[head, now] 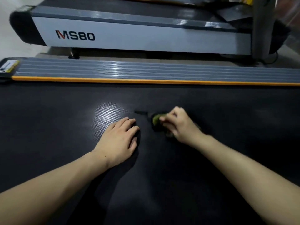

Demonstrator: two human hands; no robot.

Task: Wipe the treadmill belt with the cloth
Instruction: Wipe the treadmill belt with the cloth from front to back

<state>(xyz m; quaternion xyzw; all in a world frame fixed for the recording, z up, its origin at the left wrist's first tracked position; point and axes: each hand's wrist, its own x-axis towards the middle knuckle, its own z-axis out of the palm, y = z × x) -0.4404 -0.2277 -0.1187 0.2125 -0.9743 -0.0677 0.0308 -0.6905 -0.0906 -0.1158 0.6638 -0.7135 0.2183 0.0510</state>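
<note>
Gripping a bunched green cloth (156, 119), the right hand (180, 125) presses it to the black belt (65, 120) near mid-width. The left hand (119, 140) rests flat beside it, fingers straight. Risk: so small a wad likely skips patches, especially toward the orange-edged side rail (146, 73).

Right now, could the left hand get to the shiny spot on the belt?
Probably yes. The left hand lies flat on the belt, right beside the shiny spot, with nothing between them. The right hand grips the cloth off to the other side.
</note>
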